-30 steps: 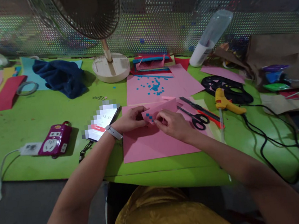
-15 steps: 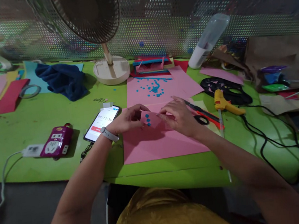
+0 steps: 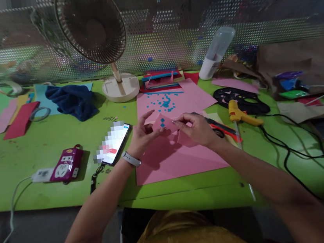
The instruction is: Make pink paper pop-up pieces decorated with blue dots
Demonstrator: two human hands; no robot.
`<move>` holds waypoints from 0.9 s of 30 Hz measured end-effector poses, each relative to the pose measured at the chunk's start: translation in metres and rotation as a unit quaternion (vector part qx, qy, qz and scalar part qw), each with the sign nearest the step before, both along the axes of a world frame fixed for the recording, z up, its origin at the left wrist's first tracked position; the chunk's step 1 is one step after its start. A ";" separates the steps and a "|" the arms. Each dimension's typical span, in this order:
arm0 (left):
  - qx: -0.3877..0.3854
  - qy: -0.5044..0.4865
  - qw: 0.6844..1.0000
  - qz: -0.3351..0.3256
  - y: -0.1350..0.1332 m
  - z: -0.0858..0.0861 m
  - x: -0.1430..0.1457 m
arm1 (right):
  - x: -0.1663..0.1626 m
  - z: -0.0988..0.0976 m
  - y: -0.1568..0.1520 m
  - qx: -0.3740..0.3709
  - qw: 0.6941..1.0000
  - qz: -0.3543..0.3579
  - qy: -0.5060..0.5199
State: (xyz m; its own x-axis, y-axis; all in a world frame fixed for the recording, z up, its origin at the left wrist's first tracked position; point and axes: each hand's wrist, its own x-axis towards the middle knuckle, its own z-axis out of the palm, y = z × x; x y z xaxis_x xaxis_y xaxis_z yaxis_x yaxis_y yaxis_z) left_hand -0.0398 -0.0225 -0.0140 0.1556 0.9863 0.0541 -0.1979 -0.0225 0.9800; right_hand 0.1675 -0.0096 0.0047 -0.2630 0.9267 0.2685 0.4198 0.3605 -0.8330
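Between both hands is a piece of pink paper [image 3: 165,120] with small blue diamond-shaped bits on its face, lifted above a large pink sheet [image 3: 182,165]. My left hand [image 3: 144,135] grips its lower left side, the thumb over the front edge and the forefinger raised. At the right edge, my right hand [image 3: 194,128] pinches the same paper between thumb and fingers. My left thumb partly covers its lower part. Beyond the hands, many tiny blue paper squares [image 3: 166,103] lie scattered on another pink sheet [image 3: 146,113].
A lit phone [image 3: 114,143] and a purple power adapter [image 3: 68,164] lie to the left. On the right are a yellow glue gun [image 3: 242,114] with a trailing black cable, a black palette-shaped piece [image 3: 245,101] and scissors [image 3: 218,132]. A fan [image 3: 121,89] stands behind.
The pink paper has been turned and tilted, so its corner points up. My left forefinger has lifted off and spread away. My right hand keeps its pinch. The camera view has shifted slightly.
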 end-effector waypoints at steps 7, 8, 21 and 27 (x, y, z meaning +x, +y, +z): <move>0.008 0.002 1.000 -0.008 -0.001 -0.002 0.002 | -0.003 0.001 -0.002 -0.016 1.000 0.000 0.003; 0.008 -0.001 1.000 -0.010 0.000 -0.002 0.002 | -0.003 0.001 -0.002 -0.017 1.000 0.000 0.004; -0.015 -0.012 1.000 -0.016 -0.003 -0.002 0.003 | 0.000 -0.002 0.003 -0.028 0.999 0.024 0.012; -0.025 -0.036 0.999 0.001 -0.004 0.000 0.007 | 0.000 -0.004 0.003 -0.030 0.999 0.028 0.007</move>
